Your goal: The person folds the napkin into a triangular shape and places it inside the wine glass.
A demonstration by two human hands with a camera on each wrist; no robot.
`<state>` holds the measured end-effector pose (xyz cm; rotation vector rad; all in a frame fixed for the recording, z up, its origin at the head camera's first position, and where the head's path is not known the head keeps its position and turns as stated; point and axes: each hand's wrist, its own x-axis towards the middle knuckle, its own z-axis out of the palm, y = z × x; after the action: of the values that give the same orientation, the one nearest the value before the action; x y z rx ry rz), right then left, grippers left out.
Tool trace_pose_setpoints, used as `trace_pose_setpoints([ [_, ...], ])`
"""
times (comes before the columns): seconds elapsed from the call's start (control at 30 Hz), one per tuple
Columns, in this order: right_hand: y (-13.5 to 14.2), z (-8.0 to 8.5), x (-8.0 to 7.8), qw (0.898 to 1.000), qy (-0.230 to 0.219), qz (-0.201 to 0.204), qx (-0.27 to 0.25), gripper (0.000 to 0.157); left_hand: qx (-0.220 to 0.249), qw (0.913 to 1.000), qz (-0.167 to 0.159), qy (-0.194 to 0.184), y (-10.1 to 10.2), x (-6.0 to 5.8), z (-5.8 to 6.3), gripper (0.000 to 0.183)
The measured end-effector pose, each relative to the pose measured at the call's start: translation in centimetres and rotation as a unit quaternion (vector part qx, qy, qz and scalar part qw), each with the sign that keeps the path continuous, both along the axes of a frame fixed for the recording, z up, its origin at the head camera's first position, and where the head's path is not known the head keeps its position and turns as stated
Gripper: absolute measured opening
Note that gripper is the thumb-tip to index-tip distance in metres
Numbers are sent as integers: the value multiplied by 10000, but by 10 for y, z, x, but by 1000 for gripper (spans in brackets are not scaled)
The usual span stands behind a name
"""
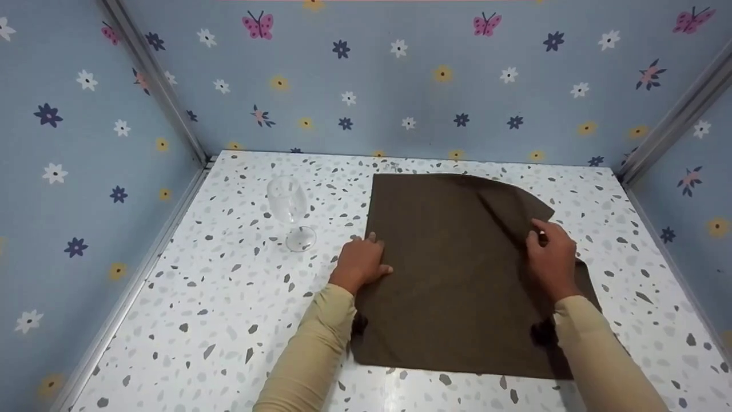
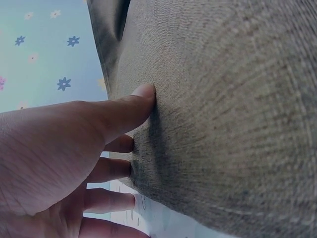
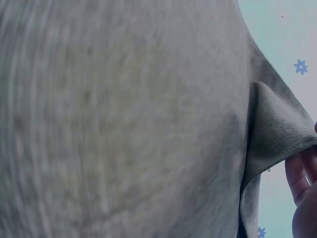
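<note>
A dark brown cloth (image 1: 446, 274) lies spread over the speckled tabletop, its right side lifted into a fold. At its left edge rests my left hand (image 1: 360, 260). The left wrist view shows the thumb (image 2: 121, 114) pressing on the fabric (image 2: 223, 114), with fairly straight fingers touching along the edge. My right hand (image 1: 552, 257) pinches the raised right edge of the cloth. Close up in the right wrist view, the fabric (image 3: 148, 124) fills most of the picture, and the right hand (image 3: 304, 198) shows only partly, holding the folded edge.
Left of the cloth, a clear stemmed glass (image 1: 287, 203) stands on the white speckled table (image 1: 229, 286). Blue flowered panels (image 1: 372, 74) with metal corner posts (image 1: 160, 80) border the back and sides.
</note>
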<state>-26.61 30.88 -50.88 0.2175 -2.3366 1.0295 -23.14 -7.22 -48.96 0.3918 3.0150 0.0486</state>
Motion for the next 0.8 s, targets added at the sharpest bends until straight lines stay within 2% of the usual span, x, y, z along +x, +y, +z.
trace_pose_setpoints([
  [0.27,-3,-2,-1,9999,118,-74,70,27,-66,10000,-20,-45,0,-2,0,65],
  [0.47,0,-2,1,9995,235,-208,1,37,37,10000,-36,-50,-1,-2,1,64],
  [0.67,1,-1,2,9991,388,-151,-47,50,47,10000,-50,-26,-2,-1,0,63],
  [0.8,-1,-2,2,9986,525,-92,-39,54,30,10000,-64,-6,-2,-1,0,63],
])
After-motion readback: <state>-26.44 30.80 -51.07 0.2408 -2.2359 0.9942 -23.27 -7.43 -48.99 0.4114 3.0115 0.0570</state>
